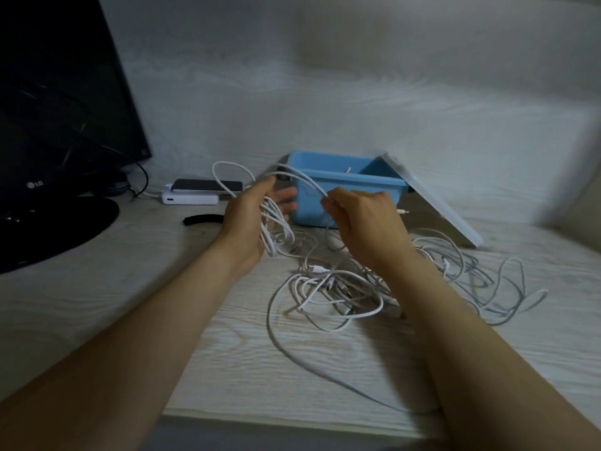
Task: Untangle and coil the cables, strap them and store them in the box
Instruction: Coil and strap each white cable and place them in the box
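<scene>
My left hand (252, 219) holds several loops of a white cable (273, 229) in front of the blue box (344, 187). One strand arcs from that coil across to my right hand (361, 216), which pinches it between thumb and fingers. A tangle of white cables (351, 294) lies on the table below and to the right of my hands. A black strap (203, 220) lies on the table left of my left hand. The box is open, with something small inside that I cannot make out.
The box's white lid (432, 203) leans against its right side. A black monitor (58, 102) and its round base (48, 229) fill the left. A phone (208, 185) on a white power bank (190, 199) sits by the wall. The table's front edge runs along the bottom.
</scene>
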`<act>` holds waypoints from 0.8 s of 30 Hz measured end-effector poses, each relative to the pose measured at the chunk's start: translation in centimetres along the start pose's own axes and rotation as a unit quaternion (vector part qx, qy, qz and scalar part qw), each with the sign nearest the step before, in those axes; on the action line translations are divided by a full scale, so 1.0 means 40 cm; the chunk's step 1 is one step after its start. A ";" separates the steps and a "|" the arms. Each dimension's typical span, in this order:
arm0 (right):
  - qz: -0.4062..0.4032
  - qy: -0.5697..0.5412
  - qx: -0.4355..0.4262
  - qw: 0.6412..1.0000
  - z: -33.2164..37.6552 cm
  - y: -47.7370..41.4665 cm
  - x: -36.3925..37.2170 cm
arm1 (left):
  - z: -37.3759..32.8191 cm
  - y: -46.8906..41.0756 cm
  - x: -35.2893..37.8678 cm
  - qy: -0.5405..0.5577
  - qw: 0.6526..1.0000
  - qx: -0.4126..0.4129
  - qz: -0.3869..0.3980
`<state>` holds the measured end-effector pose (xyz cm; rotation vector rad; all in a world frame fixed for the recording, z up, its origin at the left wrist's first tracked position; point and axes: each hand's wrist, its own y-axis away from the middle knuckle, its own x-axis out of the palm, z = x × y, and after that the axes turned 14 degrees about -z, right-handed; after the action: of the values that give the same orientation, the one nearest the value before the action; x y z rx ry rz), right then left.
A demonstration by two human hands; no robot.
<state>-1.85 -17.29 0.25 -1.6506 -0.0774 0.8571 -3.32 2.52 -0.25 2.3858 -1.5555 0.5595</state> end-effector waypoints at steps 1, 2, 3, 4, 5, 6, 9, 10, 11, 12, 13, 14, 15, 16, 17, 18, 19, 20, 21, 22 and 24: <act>0.017 -0.036 -0.007 0.999 0.008 -0.003 -0.002 | -0.003 -0.001 -0.004 0.004 1.000 -0.004 0.029; 0.034 -0.063 -0.010 0.997 0.019 -0.004 -0.003 | -0.007 -0.003 -0.009 0.000 0.998 -0.006 0.057; 0.047 -0.079 -0.015 0.996 0.028 -0.004 -0.004 | -0.007 -0.002 -0.015 -0.003 0.997 -0.006 0.083; 0.053 -0.088 -0.023 0.994 0.036 -0.003 -0.006 | -0.007 0.001 -0.021 0.002 0.995 -0.010 0.103; 0.054 -0.091 -0.031 0.994 0.042 -0.002 -0.008 | -0.010 0.008 -0.021 0.003 0.994 -0.009 0.110; 0.052 -0.092 -0.037 0.994 0.044 -0.001 -0.008 | -0.012 0.013 -0.021 0.006 0.995 -0.002 0.100; 0.040 -0.092 -0.053 0.994 0.053 0.003 -0.002 | -0.025 0.025 -0.014 0.019 0.999 0.006 0.049; 0.033 -0.090 -0.054 0.994 0.056 0.004 0.001 | -0.026 0.025 -0.014 0.022 0.999 -0.001 0.033; 0.025 -0.089 -0.048 0.995 0.060 0.004 0.003 | -0.027 0.022 -0.016 0.024 0.999 -0.007 0.025; 0.013 -0.093 -0.036 0.995 0.063 0.002 0.003 | -0.027 0.021 -0.017 0.024 0.999 -0.014 0.021; -0.004 -0.103 -0.020 0.994 0.065 0.000 0.001 | -0.028 0.025 -0.018 0.027 0.999 -0.016 0.017; -0.024 -0.121 -0.003 0.992 0.066 -0.002 -0.004 | -0.028 0.028 -0.019 0.026 1.000 -0.008 0.014; -0.042 -0.140 0.014 0.989 0.068 -0.003 -0.008 | -0.026 0.032 -0.021 0.025 1.000 0.005 0.015; -0.057 -0.158 0.030 0.985 0.072 -0.004 -0.013 | -0.026 0.038 -0.022 0.017 1.000 0.016 0.021; -0.067 -0.172 0.040 0.982 0.075 -0.004 -0.017 | -0.023 0.041 -0.022 0.010 0.999 0.023 0.030; -0.076 -0.182 0.047 0.979 0.080 -0.004 -0.022 | -0.021 0.045 -0.025 0.000 0.999 0.027 0.042; -0.087 -0.185 0.050 0.978 0.084 -0.005 -0.025 | -0.020 0.048 -0.027 -0.007 0.998 0.030 0.055; -0.095 -0.186 0.055 0.976 0.087 -0.008 -0.029 | -0.018 0.050 -0.029 -0.010 0.998 0.028 0.062; -0.103 -0.186 0.060 0.975 0.088 -0.013 -0.033 | -0.019 0.055 -0.032 -0.011 0.998 0.020 0.062; -0.112 -0.183 0.062 0.975 0.087 -0.023 -0.039 | -0.026 0.061 -0.033 -0.009 0.998 0.010 0.057; -0.115 -0.170 0.056 0.977 0.078 -0.044 -0.047 | -0.039 0.072 -0.036 -0.002 0.999 -0.011 0.050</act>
<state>-4.28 -15.14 2.65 -1.3452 -0.4415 0.9402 -6.74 3.16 0.50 2.3047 -1.6803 0.5553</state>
